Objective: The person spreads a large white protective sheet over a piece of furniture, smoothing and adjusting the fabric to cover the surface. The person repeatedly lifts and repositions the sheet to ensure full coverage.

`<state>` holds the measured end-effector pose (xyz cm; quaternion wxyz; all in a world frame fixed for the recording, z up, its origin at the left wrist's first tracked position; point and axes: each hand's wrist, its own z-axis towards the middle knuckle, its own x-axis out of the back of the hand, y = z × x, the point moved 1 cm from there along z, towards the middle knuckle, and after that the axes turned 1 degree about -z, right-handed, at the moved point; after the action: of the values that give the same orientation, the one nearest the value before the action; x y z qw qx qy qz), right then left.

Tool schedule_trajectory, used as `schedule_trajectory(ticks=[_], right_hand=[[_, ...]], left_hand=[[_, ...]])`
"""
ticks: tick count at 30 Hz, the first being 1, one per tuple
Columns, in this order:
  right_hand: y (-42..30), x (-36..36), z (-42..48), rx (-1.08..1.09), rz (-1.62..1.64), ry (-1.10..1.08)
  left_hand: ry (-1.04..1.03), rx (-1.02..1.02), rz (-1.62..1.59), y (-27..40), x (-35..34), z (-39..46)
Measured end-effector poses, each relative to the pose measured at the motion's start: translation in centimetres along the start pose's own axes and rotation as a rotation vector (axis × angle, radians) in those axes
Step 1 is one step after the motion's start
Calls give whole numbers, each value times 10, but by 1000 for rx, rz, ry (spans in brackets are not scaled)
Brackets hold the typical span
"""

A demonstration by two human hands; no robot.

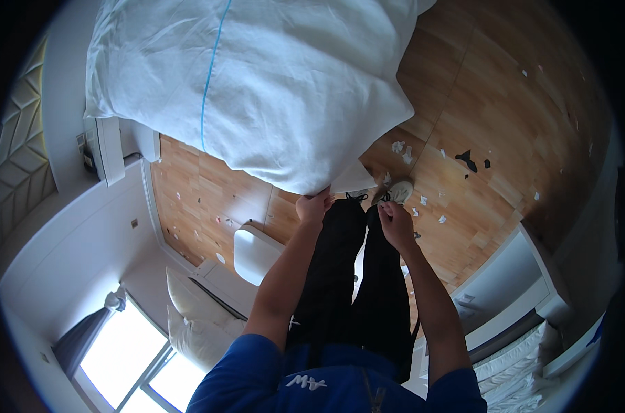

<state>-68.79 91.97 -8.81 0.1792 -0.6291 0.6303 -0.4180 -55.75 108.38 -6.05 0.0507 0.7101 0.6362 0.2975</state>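
Note:
A white bedsheet or duvet cover [286, 98] with a thin blue line across it drapes over what appears to be a bed, and its near edge hangs over the floor. My left hand [314, 206] grips that near edge. To the right, my right hand [396, 221] hangs in front of my right leg, off the cloth, with its fingers curled in; whether it pinches something small cannot be told. A loose flap of white cloth lies between the two hands, above my shoes [397, 193].
Scraps of paper [397, 147] and dark bits [466, 160] litter the wooden floor. A white stool [255, 253] stands at the left. Pillows [204, 320] lie near the window [124, 356]. White furniture [508, 268] and folded white bedding [519, 366] are at lower right.

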Motion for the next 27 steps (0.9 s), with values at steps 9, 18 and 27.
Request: schedule_trajectory(ticks=[9,18,27], right_hand=[[2,14,-9,47,-4,60],[-52,72,11,202,-178,181],[-101,194,122,308,-166,352]], left_hand=[[-121,-196,601,14,64,-112],[-156,-531,1248,2,27,-81],[502,-1222,926,243,-155,-13]])
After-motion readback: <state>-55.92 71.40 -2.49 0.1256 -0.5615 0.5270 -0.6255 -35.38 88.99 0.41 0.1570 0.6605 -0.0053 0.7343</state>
